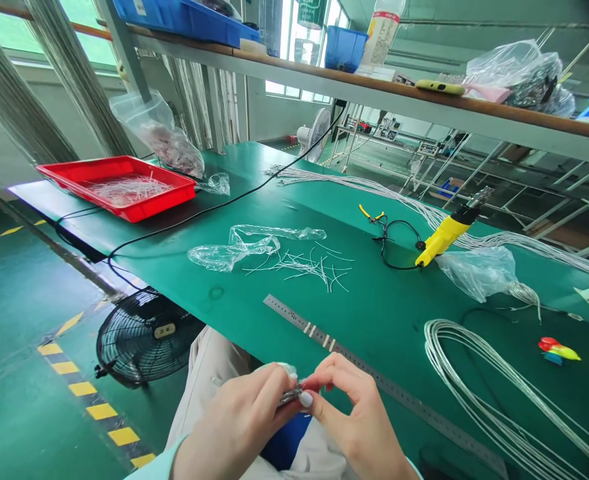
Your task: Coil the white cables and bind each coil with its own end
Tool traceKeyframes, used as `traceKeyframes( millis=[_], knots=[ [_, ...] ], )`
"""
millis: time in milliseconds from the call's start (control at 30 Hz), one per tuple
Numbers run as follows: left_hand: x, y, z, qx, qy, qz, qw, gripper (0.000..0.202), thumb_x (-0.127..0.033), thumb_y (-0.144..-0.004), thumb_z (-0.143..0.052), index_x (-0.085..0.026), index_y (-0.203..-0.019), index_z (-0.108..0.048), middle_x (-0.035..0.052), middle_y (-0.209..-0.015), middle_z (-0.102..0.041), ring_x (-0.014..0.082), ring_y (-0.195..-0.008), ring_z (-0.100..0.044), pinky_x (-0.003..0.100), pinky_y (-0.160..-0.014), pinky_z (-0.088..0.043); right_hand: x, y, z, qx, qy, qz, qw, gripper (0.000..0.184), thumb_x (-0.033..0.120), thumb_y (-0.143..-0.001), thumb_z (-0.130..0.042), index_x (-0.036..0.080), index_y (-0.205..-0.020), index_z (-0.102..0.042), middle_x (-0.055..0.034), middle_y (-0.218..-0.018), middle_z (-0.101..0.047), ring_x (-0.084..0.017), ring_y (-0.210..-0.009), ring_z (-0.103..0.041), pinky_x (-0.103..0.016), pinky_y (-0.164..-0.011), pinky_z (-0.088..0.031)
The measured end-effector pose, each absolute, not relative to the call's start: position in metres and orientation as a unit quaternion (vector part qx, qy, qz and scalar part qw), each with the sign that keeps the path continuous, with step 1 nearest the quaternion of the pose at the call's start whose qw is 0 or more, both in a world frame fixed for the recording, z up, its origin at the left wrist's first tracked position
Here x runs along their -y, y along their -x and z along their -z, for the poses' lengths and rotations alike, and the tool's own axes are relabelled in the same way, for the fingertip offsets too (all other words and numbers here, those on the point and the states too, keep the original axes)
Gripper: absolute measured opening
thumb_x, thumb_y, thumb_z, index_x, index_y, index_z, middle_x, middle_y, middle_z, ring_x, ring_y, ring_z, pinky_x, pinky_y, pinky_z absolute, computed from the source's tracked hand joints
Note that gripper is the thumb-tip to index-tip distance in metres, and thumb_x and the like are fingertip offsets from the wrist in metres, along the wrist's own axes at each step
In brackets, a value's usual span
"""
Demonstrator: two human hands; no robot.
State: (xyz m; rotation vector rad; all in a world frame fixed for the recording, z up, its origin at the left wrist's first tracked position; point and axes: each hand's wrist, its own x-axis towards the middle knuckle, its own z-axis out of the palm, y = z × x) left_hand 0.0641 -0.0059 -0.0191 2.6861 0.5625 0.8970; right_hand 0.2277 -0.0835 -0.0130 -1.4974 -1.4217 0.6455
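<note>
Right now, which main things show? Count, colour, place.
Table: one, green, centre
Tray: one, red, left
Bags: several, clear, scattered
Heat gun: one, yellow, right
Pliers: one, yellow, beside heat gun
Ruler: one, grey, near edge
Strips: four, cream, on ruler
Scraps: many, white, table's middle
Coil: one, silvery, near right
Fans: two; black, low left; white, behind table
Bins: several, blue, shelf
Left hand: one, low centre, holding silvery piece
Right hand: one, low centre, touching it

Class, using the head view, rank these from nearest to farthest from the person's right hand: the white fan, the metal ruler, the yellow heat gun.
From the right hand:
1. Metal ruler: just beyond it on the table.
2. Yellow heat gun: farther back, to the right.
3. White fan: beyond the table.
</note>
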Motion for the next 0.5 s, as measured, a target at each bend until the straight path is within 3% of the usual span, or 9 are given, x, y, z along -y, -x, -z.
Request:
traceKeyframes(
  millis=[100,167,267,367,500],
  knots=[
    [0.006,-0.065,0.023,-0.205,-0.922,-0.287,0.161,0.026,-0.03,-0.102,-0.039,-0.023,-0.077,-0.043,-0.0034,-0.063,-0.056,0.0114,-0.049,-0.052,0.024,-0.045,-0.034,0.084,-0.227,0.014,0.602,0.621,-0.227,0.447,0.009,0.013,-0.082,-0.065,0.02,-0.076,-0.068,0.0013,-0.071,-0.066,-0.013,-0.067,-0.062,-0.022,-0.061,-0.049],
    [0.004,-0.066,0.022,-0.245,-0.901,-0.243,0.264,0.023,-0.028,-0.095,-0.055,-0.022,-0.075,-0.045,-0.0032,-0.067,-0.06,0.0116,-0.053,-0.053,0.023,-0.047,-0.034,0.084,-0.226,0.015,0.636,0.605,-0.144,0.456,0.013,0.009,-0.084,-0.059,0.019,-0.077,-0.064,-0.0001,-0.073,-0.066,-0.014,-0.07,-0.061,-0.024,-0.062,-0.049],
    [-0.001,-0.067,0.013,-0.314,-0.817,-0.138,0.464,0.031,-0.028,-0.075,-0.078,-0.021,-0.071,-0.047,-0.0046,-0.069,-0.061,0.0117,-0.06,-0.049,0.022,-0.054,-0.035,0.084,-0.227,0.017,0.687,0.552,-0.035,0.472,0.018,0.01,-0.092,-0.051,0.018,-0.079,-0.06,-0.0028,-0.075,-0.065,-0.015,-0.075,-0.059,-0.027,-0.066,-0.049],
    [-0.005,-0.068,0.004,-0.294,-0.708,-0.062,0.639,0.045,-0.041,-0.056,-0.088,-0.019,-0.068,-0.051,-0.006,-0.067,-0.056,0.0122,-0.066,-0.043,0.022,-0.059,-0.034,0.084,-0.228,0.016,0.73,0.496,-0.001,0.471,0.025,0.018,-0.1,-0.045,0.02,-0.079,-0.06,-0.0014,-0.072,-0.067,-0.016,-0.077,-0.061,-0.029,-0.07,-0.049],
    [-0.007,-0.07,0.004,-0.242,-0.533,0.102,0.805,0.066,-0.055,-0.026,-0.091,-0.018,-0.065,-0.053,-0.0065,-0.062,-0.053,0.0088,-0.055,-0.038,0.022,-0.048,-0.028,0.084,-0.227,0.016,0.758,0.413,0.007,0.506,0.031,0.026,-0.103,-0.042,0.024,-0.079,-0.061,0.0042,-0.062,-0.067,-0.014,-0.074,-0.062,-0.029,-0.071,-0.047]
  ],
)
